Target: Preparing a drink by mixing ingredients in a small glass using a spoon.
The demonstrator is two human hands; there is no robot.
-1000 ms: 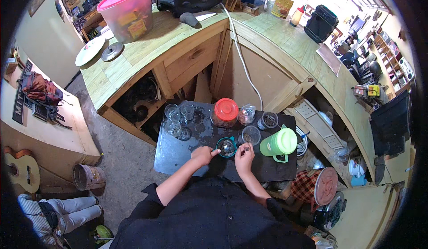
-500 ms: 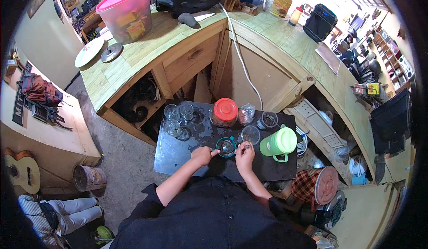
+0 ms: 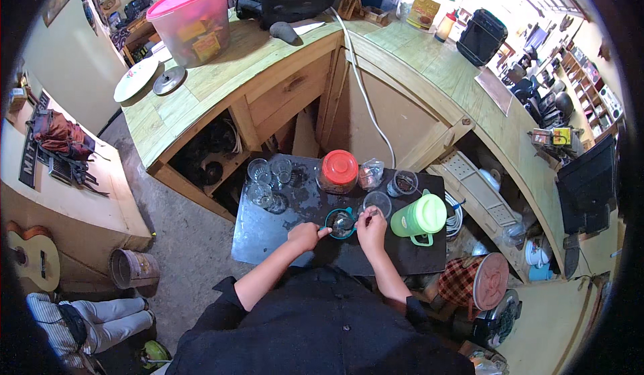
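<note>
My left hand is closed on the short handle of a teal-rimmed strainer. Dark stuff shows inside the strainer's ring, over the dark table. Just right of the rim, my right hand pinches a thin, greyish piece, mostly hidden by the fingers. A clear plastic cup stands just beyond that hand, and another cup with dark contents is behind it. The light green lidded pitcher is to the right. Beyond the strainer stands a red-lidded jar, beside a clear plastic bag.
Several drinking glasses stand at the table's far left. Wooden counters curve around the far side and right. A white cable hangs down behind the table. To the right sits a checked, round-topped stool; a bin is at left.
My right hand has tilted slightly, and the greyish piece in its fingers shows less. My left hand and the strainer have stayed nearly in place.
</note>
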